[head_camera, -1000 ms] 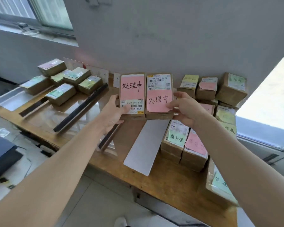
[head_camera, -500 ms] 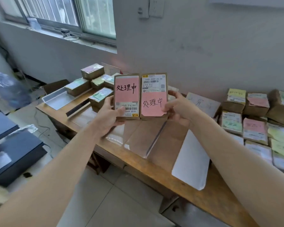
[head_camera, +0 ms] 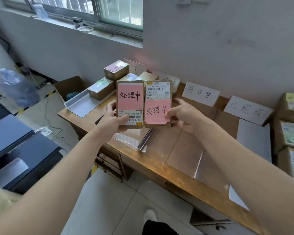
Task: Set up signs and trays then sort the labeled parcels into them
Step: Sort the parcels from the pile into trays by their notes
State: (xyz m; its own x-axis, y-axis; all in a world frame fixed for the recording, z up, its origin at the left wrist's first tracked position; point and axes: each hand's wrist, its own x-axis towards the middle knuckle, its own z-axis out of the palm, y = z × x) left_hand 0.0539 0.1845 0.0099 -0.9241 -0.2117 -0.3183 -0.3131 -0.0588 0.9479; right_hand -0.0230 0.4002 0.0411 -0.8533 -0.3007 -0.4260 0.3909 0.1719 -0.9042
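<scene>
Pink-labelled, the left parcel (head_camera: 130, 102) is gripped by the left hand (head_camera: 112, 118), edge to edge with the right parcel (head_camera: 158, 104) pinched by the right hand (head_camera: 184, 116), above the wooden desk (head_camera: 159, 168). Clear trays (head_camera: 173, 146) lie below, paper signs (head_camera: 200, 95) stand against the wall (head_camera: 227, 48)

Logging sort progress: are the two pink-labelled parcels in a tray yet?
Out: the left hand holds the left parcel, the right hand the right parcel, both raised above the table.
</scene>
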